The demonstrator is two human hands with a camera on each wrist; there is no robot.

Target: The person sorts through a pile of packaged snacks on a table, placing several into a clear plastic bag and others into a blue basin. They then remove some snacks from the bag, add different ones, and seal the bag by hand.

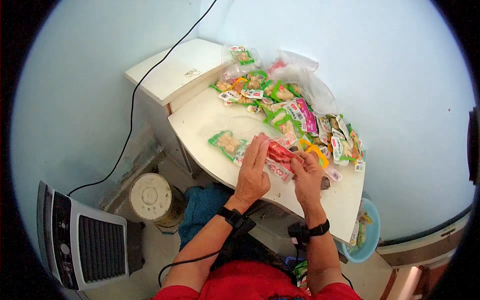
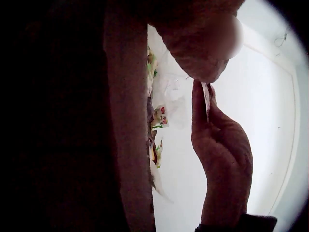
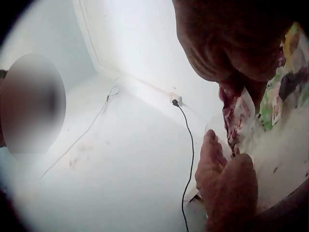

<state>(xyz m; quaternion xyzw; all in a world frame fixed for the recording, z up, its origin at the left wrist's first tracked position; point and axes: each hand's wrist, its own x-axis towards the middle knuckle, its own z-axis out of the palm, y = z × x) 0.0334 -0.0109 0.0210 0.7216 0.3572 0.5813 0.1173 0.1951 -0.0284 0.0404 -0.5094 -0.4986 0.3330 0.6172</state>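
Note:
A red and clear packet is held over the table's front part between both hands. My left hand has its fingers extended along the packet's left end; in the right wrist view the packet's edge runs down between the fingers and thumb of that hand. With thumb and fingers, my right hand pinches the packet's right end. The left wrist view shows the packet edge-on in the right hand. A green-edged packet lies just left of the left hand.
A heap of food packets and clear plastic bags covers the table's back and right side. Dark lumps lie by the right hand. A blue basin stands at the lower right, a round bucket and a grey appliance at the left.

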